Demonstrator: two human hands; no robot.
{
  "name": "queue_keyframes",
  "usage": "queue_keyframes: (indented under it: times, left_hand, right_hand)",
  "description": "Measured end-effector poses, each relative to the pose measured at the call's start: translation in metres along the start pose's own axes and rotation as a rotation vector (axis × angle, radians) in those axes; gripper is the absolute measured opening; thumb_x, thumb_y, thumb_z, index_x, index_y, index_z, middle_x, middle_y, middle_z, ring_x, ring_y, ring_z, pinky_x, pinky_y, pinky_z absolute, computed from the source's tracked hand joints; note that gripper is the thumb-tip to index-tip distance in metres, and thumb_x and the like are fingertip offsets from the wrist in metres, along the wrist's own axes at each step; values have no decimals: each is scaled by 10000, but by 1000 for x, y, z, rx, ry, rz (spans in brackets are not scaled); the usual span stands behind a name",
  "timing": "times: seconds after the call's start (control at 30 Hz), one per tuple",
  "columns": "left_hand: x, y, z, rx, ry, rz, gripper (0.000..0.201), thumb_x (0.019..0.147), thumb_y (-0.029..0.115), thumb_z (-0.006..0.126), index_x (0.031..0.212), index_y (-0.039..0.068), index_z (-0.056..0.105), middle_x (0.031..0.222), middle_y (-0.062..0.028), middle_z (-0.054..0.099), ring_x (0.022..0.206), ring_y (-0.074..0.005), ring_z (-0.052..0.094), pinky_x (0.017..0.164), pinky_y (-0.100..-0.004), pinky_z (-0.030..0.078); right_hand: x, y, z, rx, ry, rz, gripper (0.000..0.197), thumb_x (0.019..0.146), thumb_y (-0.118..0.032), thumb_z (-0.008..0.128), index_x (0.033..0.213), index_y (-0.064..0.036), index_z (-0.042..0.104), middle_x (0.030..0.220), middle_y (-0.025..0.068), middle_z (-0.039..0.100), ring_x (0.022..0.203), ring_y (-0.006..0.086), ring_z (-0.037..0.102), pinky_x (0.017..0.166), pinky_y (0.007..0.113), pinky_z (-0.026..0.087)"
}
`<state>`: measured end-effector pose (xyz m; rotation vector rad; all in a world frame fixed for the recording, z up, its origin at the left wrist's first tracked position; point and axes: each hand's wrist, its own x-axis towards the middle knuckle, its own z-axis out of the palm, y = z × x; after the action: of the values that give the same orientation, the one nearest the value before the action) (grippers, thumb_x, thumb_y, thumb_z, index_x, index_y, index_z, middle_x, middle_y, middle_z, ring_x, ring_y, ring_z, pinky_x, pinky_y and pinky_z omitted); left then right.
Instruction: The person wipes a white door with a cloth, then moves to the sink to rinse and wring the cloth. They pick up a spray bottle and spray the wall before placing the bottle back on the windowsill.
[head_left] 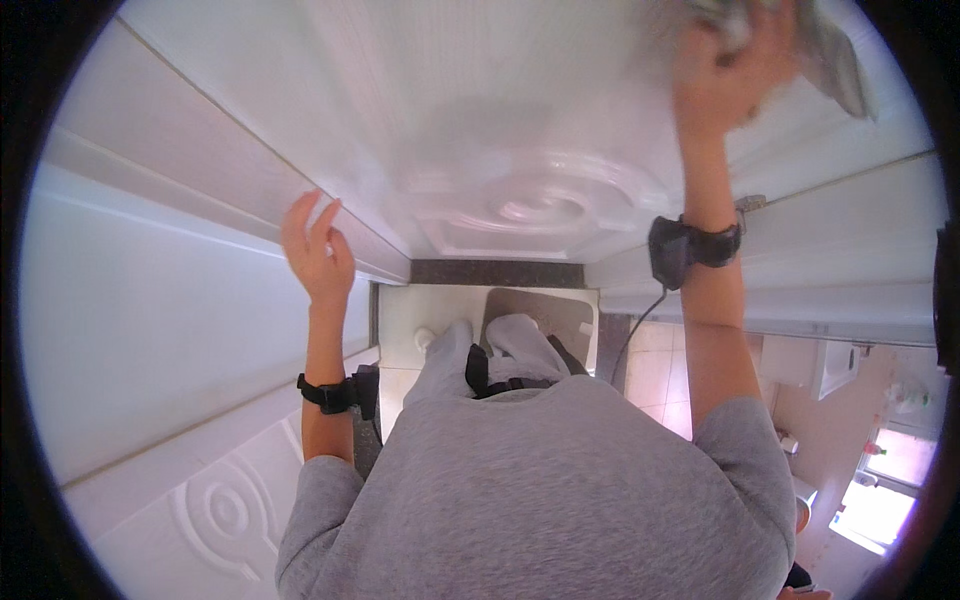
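Note:
At the upper right my right hand [735, 80] is raised against the white door [400, 90], closed on a crumpled grey cloth [840, 65]. Hand and cloth are both blurred by motion, and part of the cloth runs past the upper edge of the view. My left hand [318, 250] is at the white door frame [230, 175], with its fingers apart and nothing in them. Whether its fingertips touch the frame I cannot tell. Below, the door carries a raised swirl moulding [540, 205]. Black bands with small boxes are on both wrists.
A dark threshold strip [495, 273] runs along the door's foot, near a grey-brown mat [580, 318] by my feet. Another white moulded door [225, 510] is at lower left. A metal hinge [750, 203] sits by my right wrist. Rightward, a room has a white basin [835, 370] and a bright window [880, 500].

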<state>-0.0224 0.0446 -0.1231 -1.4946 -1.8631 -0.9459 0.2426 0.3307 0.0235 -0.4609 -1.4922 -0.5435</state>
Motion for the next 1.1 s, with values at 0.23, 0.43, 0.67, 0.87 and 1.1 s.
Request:
queue_keyframes:
  times: [0.23, 0.43, 0.67, 0.87, 1.1]
  left_hand:
    - [6, -38, -12, 176, 447, -13, 564, 784, 106, 570, 1251, -36, 286, 1351, -245, 140, 1241, -359, 179, 989, -473, 210]
    - [-18, -73, 1, 120, 480, -29, 734, 795, 179, 606, 1328, -16, 141, 1381, -247, 64, 1286, -370, 96, 1028, -468, 141]
    - [-34, -97, 8, 214, 513, 103, 682, 833, 132, 533, 1355, -14, 119, 1400, -248, 51, 1302, -389, 78, 1036, -475, 112]
    - [-34, -92, 9, 179, 510, 127, 680, 832, 142, 537, 1353, -20, 131, 1400, -261, 67, 1303, -397, 87, 1032, -492, 110]
    - [-40, -92, 14, 186, 536, 129, 665, 827, 169, 546, 1341, -24, 171, 1392, -258, 119, 1293, -405, 119, 1031, -502, 111]
  right_hand:
    - [-161, -95, -11, 140, -904, -400, 545, 731, -152, 542, 1246, -300, 444, 1214, 66, 487, 1123, 303, 441, 1032, 445, 220]
    - [-252, -107, -31, 403, -1199, -574, 249, 748, -166, 514, 966, -173, 635, 1152, 24, 533, 1177, 233, 402, 1085, 371, 145]
    - [-83, -165, 9, 354, -446, -161, 390, 642, -182, 630, 1027, -228, 588, 814, -16, 576, 811, 180, 527, 995, 506, 194]
    - [-90, -227, 59, 444, -315, -261, 405, 682, -152, 594, 1085, -189, 571, 873, 12, 573, 880, 181, 493, 999, 487, 216]
    - [-316, -237, 46, 696, -1217, -509, 300, 746, -39, 490, 1037, -30, 559, 1011, 149, 532, 1137, 334, 381, 1026, 448, 231]
